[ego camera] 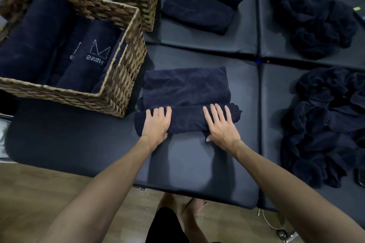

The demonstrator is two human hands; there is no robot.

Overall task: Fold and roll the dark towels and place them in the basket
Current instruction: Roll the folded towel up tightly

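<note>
While the towel point(186, 102) lay on the padded table point(79, 140) just beside the basket point(122, 77), both hands were flat on the rolled part, fingers spread, probably to keep the roll tight and even. Left hand point(158, 122) pressed near 1 end, right hand point(221, 124) near the other, thumb tucked under. It looked about half rolled, dark navy, thick, far half folded flat.
</note>
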